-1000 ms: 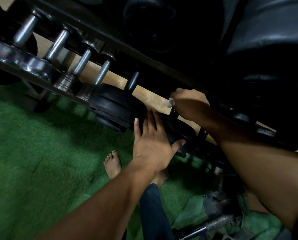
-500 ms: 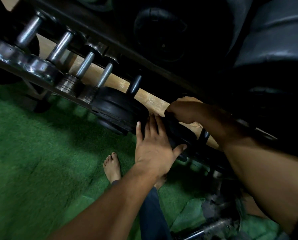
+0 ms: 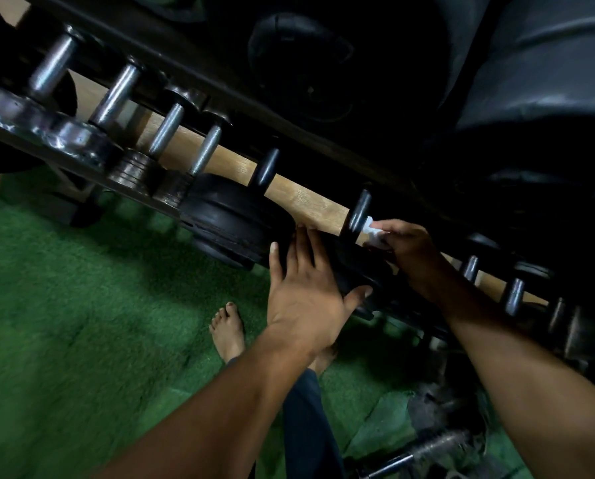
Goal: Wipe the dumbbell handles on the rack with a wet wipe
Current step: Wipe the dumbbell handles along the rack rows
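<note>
Rack frame (image 3: 81, 140): black with worn, shiny grey patches along the front rail. Leftmost dumbbell handles (image 3: 116, 95): bare silver-grey metal. Their end plates (image 3: 135, 171): dull dark grey with fine stacked lines. Larger dumbbell heads (image 3: 230, 219): matt black, faintly ridged. Handle near mid-row (image 3: 263, 169): glossy black. Handle by the right hand (image 3: 358, 212): glossy black. Wet wipe (image 3: 372, 231): white, pinched in the right hand (image 3: 410, 254). Board behind the handles (image 3: 303, 198): light brown with wood grain. Floor covering (image 3: 64, 323): green, turf-like texture, darker in shadow. Trouser leg (image 3: 306, 426): dark navy. Padded equipment, upper right (image 3: 548, 63): black with grey sheen. Small handles at far right (image 3: 514, 295): dark grey metal.
</note>
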Demonstrator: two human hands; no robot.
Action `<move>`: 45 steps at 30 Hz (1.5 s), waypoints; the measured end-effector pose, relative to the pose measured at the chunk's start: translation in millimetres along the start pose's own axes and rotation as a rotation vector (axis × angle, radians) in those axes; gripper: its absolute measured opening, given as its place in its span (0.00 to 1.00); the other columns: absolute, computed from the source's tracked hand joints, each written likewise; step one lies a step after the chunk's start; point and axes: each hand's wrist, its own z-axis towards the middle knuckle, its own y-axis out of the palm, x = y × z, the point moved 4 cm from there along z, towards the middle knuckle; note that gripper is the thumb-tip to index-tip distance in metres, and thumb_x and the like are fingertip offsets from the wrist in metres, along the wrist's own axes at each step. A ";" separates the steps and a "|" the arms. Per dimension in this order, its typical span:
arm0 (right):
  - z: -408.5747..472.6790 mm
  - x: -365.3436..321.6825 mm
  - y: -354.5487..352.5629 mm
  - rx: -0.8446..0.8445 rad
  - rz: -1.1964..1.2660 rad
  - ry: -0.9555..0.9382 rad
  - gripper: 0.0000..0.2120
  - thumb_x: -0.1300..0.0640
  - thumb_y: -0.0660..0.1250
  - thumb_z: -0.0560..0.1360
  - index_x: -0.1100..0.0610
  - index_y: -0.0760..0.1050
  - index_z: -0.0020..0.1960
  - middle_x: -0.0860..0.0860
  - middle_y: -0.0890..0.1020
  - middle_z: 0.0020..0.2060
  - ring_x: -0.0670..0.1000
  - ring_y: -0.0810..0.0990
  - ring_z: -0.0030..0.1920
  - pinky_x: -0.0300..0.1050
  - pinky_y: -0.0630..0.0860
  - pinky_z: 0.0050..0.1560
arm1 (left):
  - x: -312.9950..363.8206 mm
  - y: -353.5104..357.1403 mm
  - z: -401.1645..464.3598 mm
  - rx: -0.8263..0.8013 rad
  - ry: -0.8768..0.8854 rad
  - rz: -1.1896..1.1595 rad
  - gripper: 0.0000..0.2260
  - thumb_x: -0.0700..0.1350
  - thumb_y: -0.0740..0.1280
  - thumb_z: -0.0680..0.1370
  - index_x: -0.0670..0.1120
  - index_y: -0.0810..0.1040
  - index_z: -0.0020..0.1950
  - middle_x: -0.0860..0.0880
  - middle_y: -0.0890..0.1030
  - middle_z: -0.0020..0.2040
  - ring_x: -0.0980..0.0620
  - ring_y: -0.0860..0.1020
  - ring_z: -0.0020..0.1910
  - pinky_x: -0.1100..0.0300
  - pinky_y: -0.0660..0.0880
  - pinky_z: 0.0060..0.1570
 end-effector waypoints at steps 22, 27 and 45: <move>18.6 16.4 17.3 -0.399 0.096 0.293 0.21 0.59 0.73 0.71 0.65 0.78 0.62 0.65 0.80 0.55 0.60 0.80 0.53 0.56 0.75 0.61 | -0.6 3.6 1.5 0.018 -0.010 0.016 0.53 0.77 0.48 0.75 0.39 0.36 0.81 0.39 0.43 0.83 0.46 0.44 0.83 0.42 0.35 0.78; 23.7 0.1 18.2 -0.383 -0.211 0.183 0.05 0.65 0.66 0.77 0.58 0.79 0.47 0.55 0.80 0.41 0.53 0.79 0.41 0.43 0.75 0.38 | -1.4 4.8 2.2 0.010 -0.005 0.021 0.53 0.77 0.48 0.75 0.39 0.36 0.82 0.40 0.43 0.83 0.46 0.43 0.83 0.42 0.34 0.78; 21.7 -21.1 -1.9 0.071 -0.102 0.025 0.14 0.60 0.69 0.76 0.55 0.81 0.61 0.49 0.82 0.49 0.49 0.80 0.48 0.44 0.78 0.54 | 0.4 3.3 2.9 -0.051 -0.045 0.074 0.54 0.79 0.45 0.73 0.39 0.34 0.81 0.41 0.41 0.83 0.47 0.43 0.83 0.42 0.35 0.78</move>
